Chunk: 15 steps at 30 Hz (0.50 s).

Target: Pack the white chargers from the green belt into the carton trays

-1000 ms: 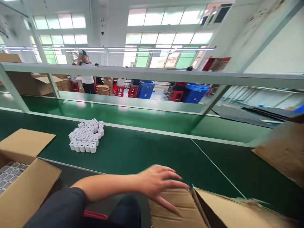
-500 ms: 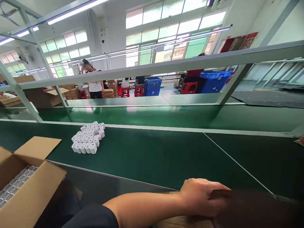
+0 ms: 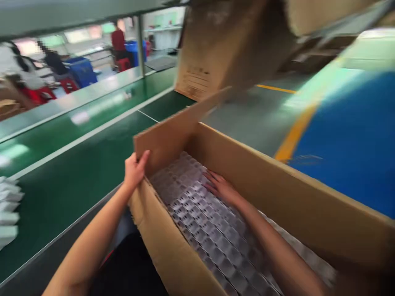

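An open cardboard box [image 3: 277, 197] sits in front of me, filled with rows of grey-white plugs under a clear tray [image 3: 197, 213]. My left hand [image 3: 134, 170] grips the box's near left corner, thumb over the flap edge. My right hand [image 3: 220, 187] reaches inside the box and lies flat on the tray, fingers stretched out. A raised flap [image 3: 182, 127] stands behind my left hand.
The green conveyor belt [image 3: 70, 164] runs on my left, with a cluster of white plugs [image 3: 9, 213] at the far left edge. Another cardboard box [image 3: 225, 45] looms blurred at the top. A blue surface [image 3: 354, 144] lies to the right. People sit by red stools in the background.
My view has swung right and down onto the open box. My left hand has shifted to the box corner, and my right hand has come into view inside the box.
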Available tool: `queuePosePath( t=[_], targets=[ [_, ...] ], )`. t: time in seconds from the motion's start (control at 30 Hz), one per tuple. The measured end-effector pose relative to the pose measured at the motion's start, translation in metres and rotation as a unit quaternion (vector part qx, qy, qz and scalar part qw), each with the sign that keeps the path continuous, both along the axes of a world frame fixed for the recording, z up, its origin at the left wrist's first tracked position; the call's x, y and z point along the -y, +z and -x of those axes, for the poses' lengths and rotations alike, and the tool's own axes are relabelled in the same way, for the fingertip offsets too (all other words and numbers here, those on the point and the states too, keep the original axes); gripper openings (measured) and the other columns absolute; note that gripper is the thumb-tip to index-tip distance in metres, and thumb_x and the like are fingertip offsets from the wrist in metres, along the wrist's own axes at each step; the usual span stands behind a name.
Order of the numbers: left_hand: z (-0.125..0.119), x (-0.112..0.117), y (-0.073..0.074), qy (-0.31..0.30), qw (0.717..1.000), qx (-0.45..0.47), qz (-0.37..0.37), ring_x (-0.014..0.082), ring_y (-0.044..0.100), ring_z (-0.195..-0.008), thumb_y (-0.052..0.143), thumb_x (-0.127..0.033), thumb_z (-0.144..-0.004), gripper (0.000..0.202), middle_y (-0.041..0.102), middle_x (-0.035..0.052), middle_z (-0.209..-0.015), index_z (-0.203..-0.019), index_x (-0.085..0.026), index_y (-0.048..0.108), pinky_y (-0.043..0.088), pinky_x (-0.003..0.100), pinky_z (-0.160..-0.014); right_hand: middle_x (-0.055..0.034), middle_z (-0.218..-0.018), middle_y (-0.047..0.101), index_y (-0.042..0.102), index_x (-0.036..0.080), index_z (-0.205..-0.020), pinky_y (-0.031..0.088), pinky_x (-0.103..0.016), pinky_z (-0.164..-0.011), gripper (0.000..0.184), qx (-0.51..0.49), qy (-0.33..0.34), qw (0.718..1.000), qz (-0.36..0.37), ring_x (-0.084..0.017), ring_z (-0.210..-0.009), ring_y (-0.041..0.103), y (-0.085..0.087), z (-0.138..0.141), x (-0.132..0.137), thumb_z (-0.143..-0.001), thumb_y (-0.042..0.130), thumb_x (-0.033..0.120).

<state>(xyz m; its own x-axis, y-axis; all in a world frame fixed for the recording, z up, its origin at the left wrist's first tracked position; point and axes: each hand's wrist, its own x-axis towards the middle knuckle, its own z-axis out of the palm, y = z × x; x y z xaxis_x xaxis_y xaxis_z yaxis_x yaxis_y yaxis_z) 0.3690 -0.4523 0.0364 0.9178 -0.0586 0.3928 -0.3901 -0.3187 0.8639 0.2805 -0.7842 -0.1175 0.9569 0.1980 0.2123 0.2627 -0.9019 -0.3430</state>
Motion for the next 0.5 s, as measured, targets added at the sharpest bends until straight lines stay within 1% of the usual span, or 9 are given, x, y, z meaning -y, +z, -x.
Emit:
queuePosePath(
  t=[0.03,0.07,0.1,0.17,0.23,0.3,0.33,0.43,0.5],
  targets=[
    [-0.004,0.000,-0.002,0.008,1.000,0.009,-0.001,0.0178,0.062,-0.070,0.058,-0.057,-0.084,0.045,0.070,0.0057,-0.074,-0.079,-0.013,0.069,0.047,0.026,-0.061,-0.0161,-0.142,0.045,0.046,0.018,-0.139,0.047,-0.049,-0.103,0.043,-0.013,-0.019,1.000,0.012,-0.029,-0.125,0.049,0.002,0.018,0.013,-0.099,0.052,0.033],
    [-0.007,0.000,-0.003,0.015,1.000,0.016,-0.001,0.0179,0.062,-0.070,0.058,-0.058,-0.083,0.047,0.070,0.0057,-0.074,-0.077,-0.013,0.069,0.048,0.026,-0.062,-0.0175,-0.146,0.042,0.043,0.016,-0.143,0.045,-0.048,-0.106,0.047,-0.022,-0.027,0.999,0.025,-0.029,-0.130,0.046,0.006,0.025,0.021,-0.099,0.050,0.030],
    [-0.009,0.000,-0.004,0.021,1.000,0.022,-0.001,0.0181,0.063,-0.070,0.059,-0.060,-0.083,0.048,0.070,0.0057,-0.073,-0.077,-0.013,0.068,0.048,0.026,-0.062,-0.0180,-0.147,0.040,0.040,0.015,-0.145,0.044,-0.047,-0.108,0.049,-0.027,-0.025,0.998,0.042,-0.029,-0.132,0.044,0.010,0.024,0.026,-0.097,0.049,0.025],
    [-0.007,-0.002,-0.005,0.031,0.999,0.028,0.002,0.0184,0.063,-0.070,0.059,-0.061,-0.082,0.049,0.070,0.0057,-0.073,-0.077,-0.013,0.068,0.048,0.026,-0.061,-0.0164,-0.147,0.042,0.041,0.016,-0.145,0.045,-0.044,-0.107,0.053,-0.031,-0.003,0.995,0.095,-0.028,-0.132,0.044,0.020,0.004,0.027,-0.092,0.047,0.015],
    [-0.005,-0.003,-0.005,0.039,0.999,0.031,0.001,0.0187,0.064,-0.071,0.059,-0.062,-0.081,0.050,0.070,0.0057,-0.074,-0.079,-0.013,0.068,0.048,0.027,-0.062,-0.0158,-0.145,0.045,0.043,0.016,-0.144,0.049,-0.042,-0.101,0.057,-0.029,0.042,0.986,0.161,-0.028,-0.130,0.046,0.029,-0.026,0.022,-0.088,0.043,0.005],
    [-0.005,-0.004,-0.005,0.043,0.998,0.034,-0.005,0.0191,0.064,-0.072,0.059,-0.062,-0.081,0.049,0.070,0.0058,-0.076,-0.079,-0.014,0.068,0.049,0.027,-0.062,-0.0165,-0.144,0.047,0.045,0.016,-0.143,0.051,-0.041,-0.096,0.058,-0.029,0.095,0.974,0.206,-0.029,-0.130,0.046,0.033,-0.053,0.016,-0.087,0.041,0.002],
    [-0.005,-0.004,-0.005,0.043,0.998,0.035,-0.008,0.0193,0.064,-0.073,0.058,-0.062,-0.081,0.049,0.071,0.0059,-0.076,-0.079,-0.014,0.068,0.049,0.028,-0.063,-0.0169,-0.143,0.047,0.046,0.016,-0.143,0.050,-0.042,-0.096,0.057,-0.028,0.118,0.969,0.217,-0.029,-0.130,0.046,0.034,-0.064,0.014,-0.088,0.040,0.002],
    [-0.005,-0.003,-0.006,0.036,0.999,0.037,-0.011,0.0197,0.065,-0.073,0.058,-0.063,-0.082,0.050,0.071,0.0059,-0.076,-0.079,-0.014,0.068,0.049,0.028,-0.063,-0.0156,-0.142,0.049,0.051,0.021,-0.139,0.041,-0.049,-0.105,0.053,-0.030,0.160,0.960,0.228,-0.030,-0.131,0.044,0.028,-0.089,0.012,-0.089,0.045,0.004],
    [-0.005,-0.003,-0.006,0.029,0.999,0.040,-0.012,0.0195,0.065,-0.073,0.057,-0.064,-0.082,0.050,0.070,0.0055,-0.075,-0.079,-0.015,0.068,0.048,0.027,-0.062,-0.0131,-0.143,0.049,0.055,0.024,-0.136,0.034,-0.051,-0.110,0.053,-0.038,0.175,0.957,0.230,-0.029,-0.132,0.043,0.022,-0.102,0.010,-0.088,0.047,0.003]
  ],
)
